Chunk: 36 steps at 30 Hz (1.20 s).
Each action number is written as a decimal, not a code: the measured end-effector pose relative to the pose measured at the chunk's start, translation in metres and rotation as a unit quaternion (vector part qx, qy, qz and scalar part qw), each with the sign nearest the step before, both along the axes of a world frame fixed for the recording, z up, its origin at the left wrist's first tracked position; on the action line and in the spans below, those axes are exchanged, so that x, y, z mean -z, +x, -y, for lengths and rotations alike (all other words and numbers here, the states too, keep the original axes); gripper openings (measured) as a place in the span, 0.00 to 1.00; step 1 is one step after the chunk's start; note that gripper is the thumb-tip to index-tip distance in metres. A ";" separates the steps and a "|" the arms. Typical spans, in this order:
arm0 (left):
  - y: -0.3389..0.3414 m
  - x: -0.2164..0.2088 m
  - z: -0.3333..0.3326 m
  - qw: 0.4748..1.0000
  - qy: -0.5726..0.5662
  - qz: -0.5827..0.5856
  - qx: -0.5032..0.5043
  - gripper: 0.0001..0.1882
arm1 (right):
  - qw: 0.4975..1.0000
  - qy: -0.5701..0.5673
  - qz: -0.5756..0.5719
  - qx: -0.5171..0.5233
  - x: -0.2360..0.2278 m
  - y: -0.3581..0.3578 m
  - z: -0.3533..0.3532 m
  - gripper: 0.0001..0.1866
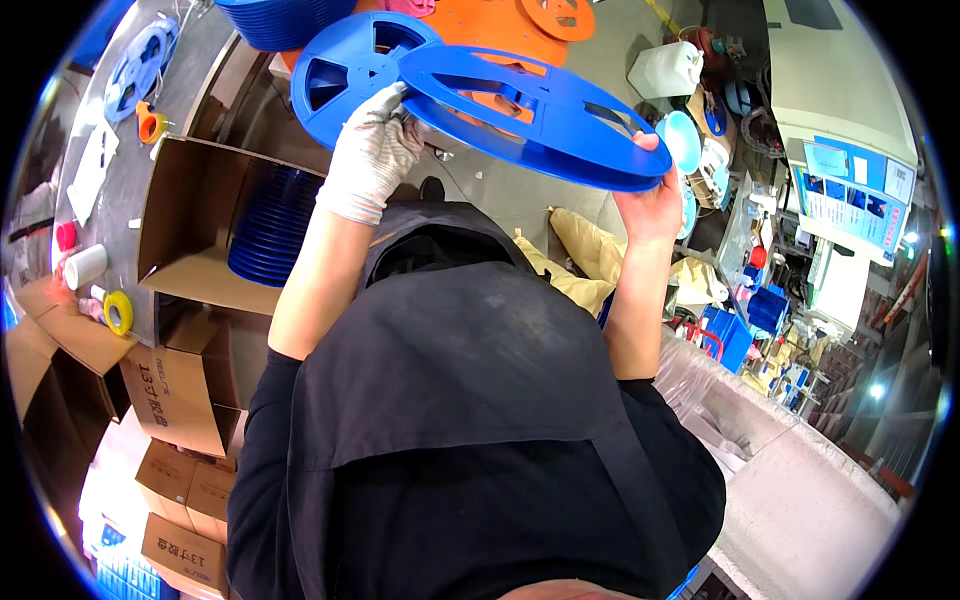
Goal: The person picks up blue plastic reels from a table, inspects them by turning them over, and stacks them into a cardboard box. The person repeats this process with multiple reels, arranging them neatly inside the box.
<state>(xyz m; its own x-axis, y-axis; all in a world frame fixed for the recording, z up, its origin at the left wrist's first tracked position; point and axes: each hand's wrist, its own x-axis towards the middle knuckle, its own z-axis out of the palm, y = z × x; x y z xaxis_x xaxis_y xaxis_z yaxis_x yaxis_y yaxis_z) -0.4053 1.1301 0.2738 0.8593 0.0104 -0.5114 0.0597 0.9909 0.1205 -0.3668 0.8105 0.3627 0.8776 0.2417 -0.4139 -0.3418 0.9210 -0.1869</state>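
Observation:
A blue plastic reel (560, 115) with cut-out windows is held up, tilted, between my two hands. My left hand (375, 155), in a pale striped glove, is closed at the reel's left rim. My right hand (652, 205), bare, grips the right rim, its thumb on the upper flange and the other fingers partly hidden beneath. Just behind my left hand is a second blue reel (330, 118), partly covered by the held one. Farther back lie an orange surface (470, 25) and an orange reel (560, 15).
An open cardboard box (200, 200) on the left holds a stack of blue reels (272, 230). More blue reels (285, 20) are piled at the back. Tape rolls (118, 313) lie on the left table (85, 130). A white jug (665, 70) and yellowish sacks (585, 245) are toward the right.

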 end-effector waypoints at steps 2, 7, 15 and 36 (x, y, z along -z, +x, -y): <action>0.001 0.005 0.000 0.999 -0.007 -0.032 0.007 0.07 | 0.997 0.075 0.013 -0.017 0.000 0.000 0.000 0.17; -0.003 0.033 -0.002 0.999 -0.040 -0.013 0.021 0.07 | 0.995 0.088 0.048 -0.027 -0.008 -0.002 -0.006 0.21; -0.011 0.060 0.009 0.996 -0.025 -0.060 0.059 0.14 | 0.992 -0.010 0.122 -0.029 -0.015 0.001 -0.027 0.27; -0.037 0.115 0.030 0.964 0.014 -0.144 0.221 0.24 | 0.858 -0.440 0.235 -0.124 -0.034 -0.038 -0.098 0.21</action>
<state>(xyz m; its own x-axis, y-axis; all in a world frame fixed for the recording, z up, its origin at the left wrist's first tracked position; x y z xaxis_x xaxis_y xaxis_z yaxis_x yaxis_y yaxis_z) -0.4427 1.1005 0.1593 0.6050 -0.3072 -0.7346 0.5106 0.8576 0.0619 -0.4050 0.9086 0.3971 0.9641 0.2215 -0.1463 -0.2035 0.2630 -0.9431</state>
